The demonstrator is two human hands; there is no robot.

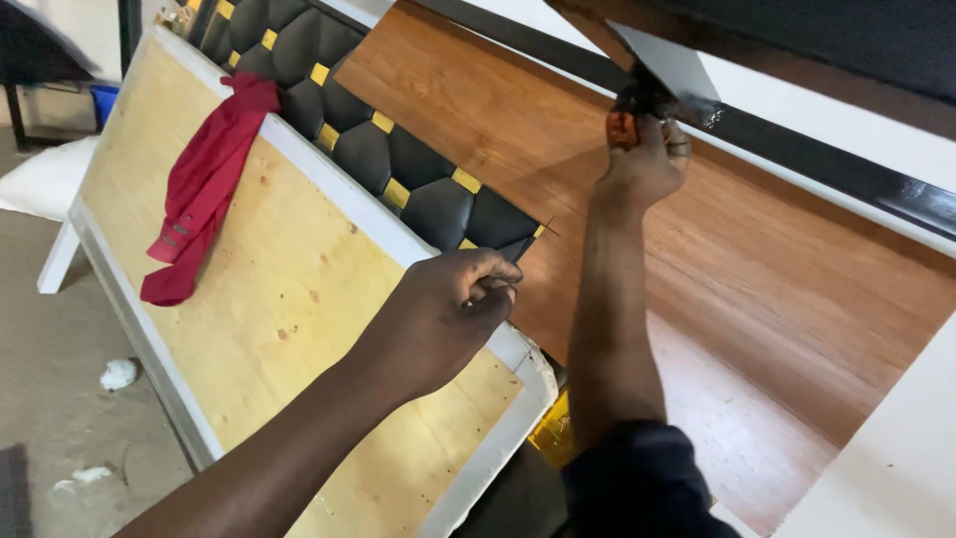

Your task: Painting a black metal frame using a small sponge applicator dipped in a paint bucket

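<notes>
The left hand [448, 309] pinches a thin thread [533, 239]; the right hand [647, 159] grips what seems an orange tool [621, 128] on the black trim [797, 149], fitting unfinished.

My left hand [443, 309] is curled into a loose fist, thumb pressed against the forefinger in a pinch, forearm running in from the lower left. My right hand [645, 159] is raised, fingers closed tight, its arm stretched nearly straight upward.
</notes>
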